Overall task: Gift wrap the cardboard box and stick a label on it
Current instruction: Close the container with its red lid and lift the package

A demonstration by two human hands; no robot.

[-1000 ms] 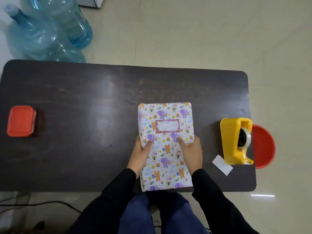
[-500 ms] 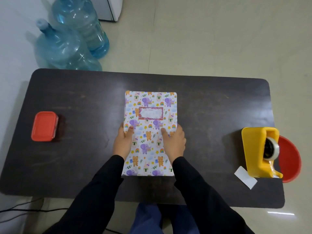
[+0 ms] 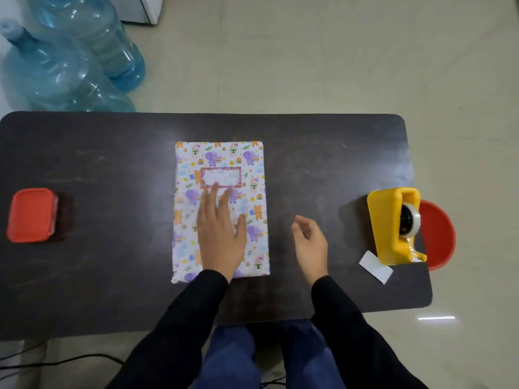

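Wrapped box (image 3: 252,169) sits mid-surface (image 3: 112,164) with the left grip (image 3: 219,234) flat on top of it, fingers spread, tips at the label (image 3: 222,176). Right grip (image 3: 310,240) floats just right of the box, loosely curled and empty (half a second ago both clamped its sides). Tape dispenser (image 3: 387,226) is farther right, red tub (image 3: 31,214) far left.

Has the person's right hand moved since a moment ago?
Yes: the right hand left the wrapped box and is now over the table beside it, nearer the tape dispenser.
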